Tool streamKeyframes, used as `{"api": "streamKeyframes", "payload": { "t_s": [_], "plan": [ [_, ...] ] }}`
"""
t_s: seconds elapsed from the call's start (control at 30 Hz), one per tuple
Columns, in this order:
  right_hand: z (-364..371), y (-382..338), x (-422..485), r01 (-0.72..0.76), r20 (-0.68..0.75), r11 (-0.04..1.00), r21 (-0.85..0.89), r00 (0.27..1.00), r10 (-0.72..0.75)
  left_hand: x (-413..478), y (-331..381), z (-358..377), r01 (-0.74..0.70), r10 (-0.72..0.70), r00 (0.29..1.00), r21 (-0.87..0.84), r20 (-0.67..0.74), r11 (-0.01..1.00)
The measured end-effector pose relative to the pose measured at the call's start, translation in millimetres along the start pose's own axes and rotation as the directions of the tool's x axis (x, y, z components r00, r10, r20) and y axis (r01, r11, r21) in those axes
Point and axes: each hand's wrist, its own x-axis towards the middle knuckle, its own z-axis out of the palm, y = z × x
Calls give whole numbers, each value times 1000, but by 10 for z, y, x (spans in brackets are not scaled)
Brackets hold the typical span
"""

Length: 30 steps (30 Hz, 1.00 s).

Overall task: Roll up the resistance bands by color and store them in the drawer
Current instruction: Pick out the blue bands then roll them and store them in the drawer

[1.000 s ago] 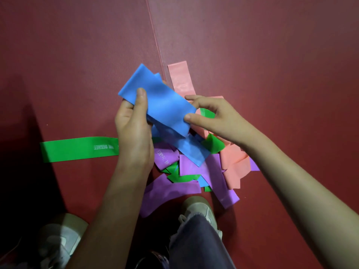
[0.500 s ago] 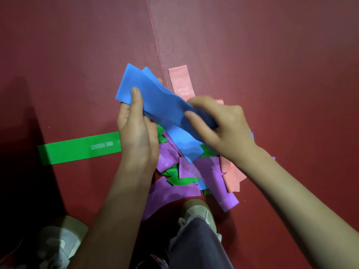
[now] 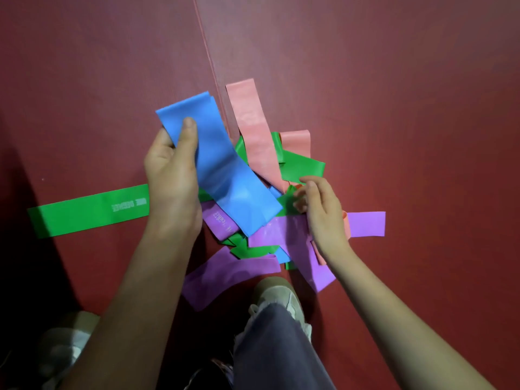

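The right hand (image 3: 320,209) has let go of the blue band (image 3: 222,170) and dropped down to the pile, fingertips now at a crumpled green band (image 3: 287,204). That leaves the left hand (image 3: 171,170) gripping the blue band alone, and it hangs flat instead of bunched in the middle. The long pink band (image 3: 253,130) behind it is uncovered now too.

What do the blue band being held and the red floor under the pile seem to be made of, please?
Blue band: likely thin latex or rubber, smooth, slightly glossy; it bends and creases past the left hand. Red floor: probably foam or vinyl matting, matte, finely ribbed, with a seam.
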Motion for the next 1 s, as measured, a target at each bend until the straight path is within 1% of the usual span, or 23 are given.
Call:
{"api": "streamKeyframes", "payload": {
  "t_s": [0.07,0.13,0.2,0.27,0.37,0.47,0.53,0.57,0.63,0.67,0.7,0.87,0.93,1.0],
  "plan": [
    [-113,155,8,-35,0,994,-99,999,35,-25,-32,-16,-9,8,1000,56,28,998],
    [-204,277,-11,-25,63,980,-196,997,38,-61,-69,-7,-8,4,999,85,46,996],
    [-249,322,-38,40,156,956,-291,988,6,-94,-106,8,-6,0,998,101,58,995],
    [-247,343,-60,171,275,906,-386,959,-64,-125,-147,23,6,-14,997,114,71,993],
    [-142,316,-83,372,433,800,-470,888,-158,-173,-194,37,19,-32,996,153,87,988],
    [-6,218,-19,508,491,716,-478,831,-262,-212,-241,47,58,-73,994,168,85,984],
    [50,176,77,630,543,595,-499,763,-352,-228,-267,35,78,-93,992,176,80,981],
    [70,149,128,663,563,536,-523,741,-368,-239,-276,23,81,-98,992,183,84,980],
    [97,152,230,689,566,428,-585,725,-392,-268,-286,2,96,-116,989,191,95,977],
    [108,148,274,692,572,384,-612,722,-389,-281,-293,-8,103,-123,988,192,95,976],
    [118,140,313,691,581,363,-624,722,-375,-293,-303,-21,107,-127,988,192,92,976],
    [132,14,474,698,632,315,-643,716,-297,-322,-325,-52,114,-133,988,210,80,971],
    [117,-43,494,688,649,338,-642,723,-237,-330,-322,-65,116,-135,988,205,81,972],
    [61,-58,490,663,641,396,-635,738,-210,-328,-325,-77,123,-140,987,197,76,973]
  ]
}}
